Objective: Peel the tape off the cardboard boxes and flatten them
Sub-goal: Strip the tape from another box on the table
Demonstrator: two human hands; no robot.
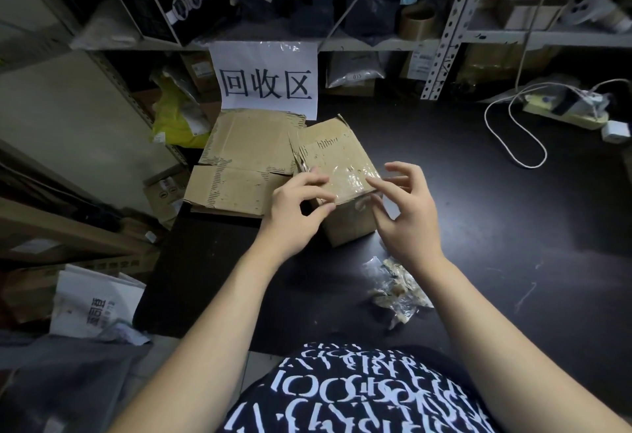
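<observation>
A small brown cardboard box stands on the black table, its top covered with clear tape. My left hand rests on the box's near left corner with curled fingers at the tape's edge. My right hand is at the near right corner, thumb and forefinger pinching the clear tape there. Behind and left of the box lies a stack of flattened cardboard. A crumpled wad of peeled tape lies on the table below my right wrist.
A white paper sign hangs from the shelf behind. A yellow bag sits at the back left. A white cable and a power strip lie at the back right. Boxes and a white bag fill the floor at left.
</observation>
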